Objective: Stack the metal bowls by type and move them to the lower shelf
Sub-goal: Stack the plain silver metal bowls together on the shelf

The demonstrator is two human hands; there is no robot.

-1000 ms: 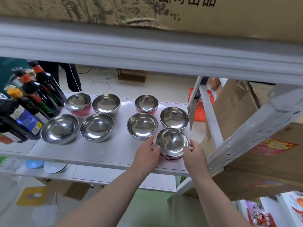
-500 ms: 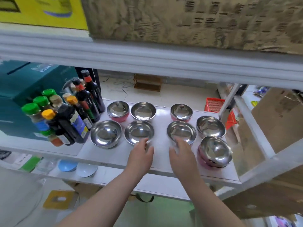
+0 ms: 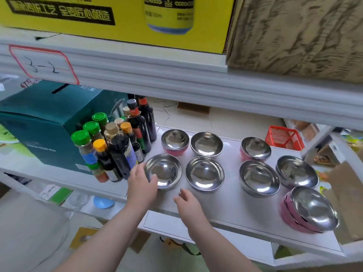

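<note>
- Your left hand (image 3: 142, 185) is at the near-left rim of the front-left steel bowl (image 3: 164, 170); the thumb lies over the rim and the fingers curl round the outside, but you cannot tell if the grip has closed.
- Your right hand (image 3: 187, 201) is over the white shelf (image 3: 231, 205) just in front of that bowl and the next one, fingers loosely spread and holding nothing.
- The second front bowl (image 3: 205, 173) sits just right of the first, apart from it.
- Behind them stand a pink-sided bowl (image 3: 174, 141) and a plain steel bowl (image 3: 206, 144), side by side.
- Further right, another pink-sided bowl (image 3: 255, 149) stands at the back, with two steel bowls in front of it: one (image 3: 259, 178) nearer the middle, one (image 3: 297, 171) nearer the shelf's right end.
- At the front right corner a stack of pink-sided bowls (image 3: 310, 211) leans towards you.
- A cluster of sauce bottles (image 3: 117, 142) stands just left of the bowls, beside a dark green box (image 3: 45, 122).
- A red basket (image 3: 284, 137) shows beyond the shelf, at the right.
</note>
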